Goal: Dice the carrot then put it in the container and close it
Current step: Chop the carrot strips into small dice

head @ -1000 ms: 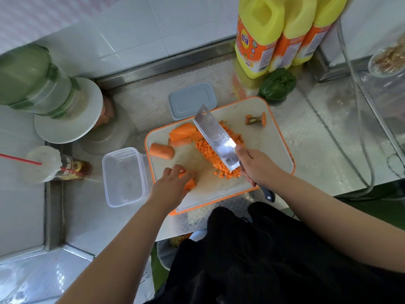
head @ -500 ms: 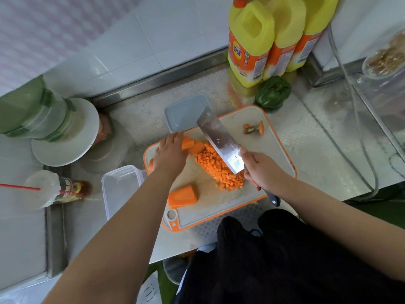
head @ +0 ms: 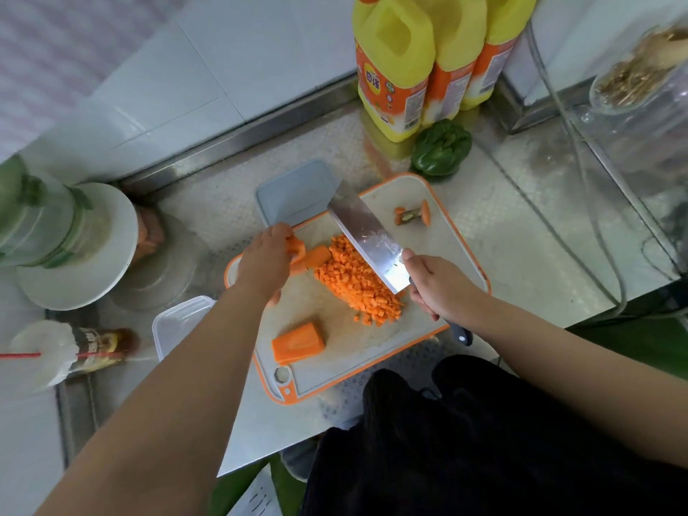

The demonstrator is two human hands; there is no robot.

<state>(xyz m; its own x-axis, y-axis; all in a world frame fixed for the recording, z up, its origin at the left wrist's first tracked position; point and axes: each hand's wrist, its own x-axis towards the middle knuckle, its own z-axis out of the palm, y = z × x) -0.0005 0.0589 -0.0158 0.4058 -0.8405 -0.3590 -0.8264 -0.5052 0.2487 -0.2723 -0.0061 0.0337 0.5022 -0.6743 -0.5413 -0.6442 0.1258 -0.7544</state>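
Note:
An orange-rimmed white cutting board [head: 452, 232] lies on the steel counter. A heap of diced carrot [head: 353, 279] covers its middle. My right hand [head: 439, 284] grips the dark handle of a cleaver [head: 366, 236], whose blade slants over the dice. My left hand [head: 266, 260] holds a carrot piece [head: 296, 249] at the board's far left edge, beside another chunk [head: 318, 256]. One carrot chunk [head: 298, 342] lies alone near the front. The clear container [head: 175, 322] stands left of the board, its grey lid [head: 296, 191] behind the board.
Carrot end scraps [head: 413, 214] lie at the board's back right. A green pepper [head: 441, 147] and three yellow bottles [head: 394, 65] stand behind. A white plate with a green-topped jar [head: 74, 243] and a lying bottle [head: 96, 348] are at left. Cables [head: 592, 202] run at right.
My left hand left one carrot chunk at the board's front, reached to the far left pieces and now holds one there. The cleaver stayed slanted over the dice.

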